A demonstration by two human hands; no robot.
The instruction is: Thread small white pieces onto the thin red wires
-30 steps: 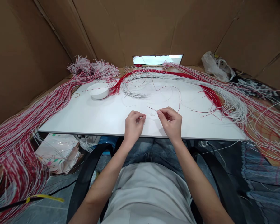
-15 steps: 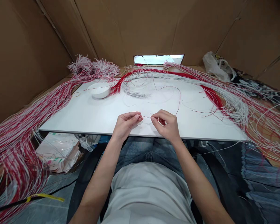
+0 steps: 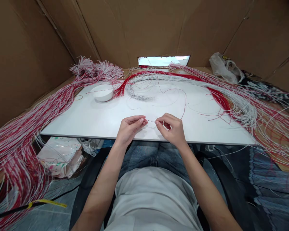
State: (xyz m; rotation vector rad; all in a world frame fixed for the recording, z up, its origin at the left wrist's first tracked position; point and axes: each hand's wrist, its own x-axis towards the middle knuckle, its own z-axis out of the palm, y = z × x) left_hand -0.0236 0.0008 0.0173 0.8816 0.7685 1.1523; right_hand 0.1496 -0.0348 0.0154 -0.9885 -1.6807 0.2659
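Note:
Over the front of the white table [image 3: 98, 125], my left hand [image 3: 131, 127] pinches a thin red wire [image 3: 150, 121] between thumb and fingers. A hand's width to the right, my right hand [image 3: 171, 128] grips the same short stretch, its fingertips closed. Between the two hands the strand runs nearly level, and a pale strand seems to lie along it near the right fingertips. From my right hand a longer red length [image 3: 186, 99] curves up across the tabletop towards the back. The exact ends inside my fingers are hidden.
Red wires [image 3: 121, 89] and white wires [image 3: 139, 96] arch along the back, beside a white roll [image 3: 103, 93]. Red-and-white bundles [image 3: 62, 96] hang over the left side; more tangled wires [image 3: 245, 112] lie right. Cardboard walls [image 3: 159, 29] enclose the table. A plastic bag [image 3: 221, 67] sits back right.

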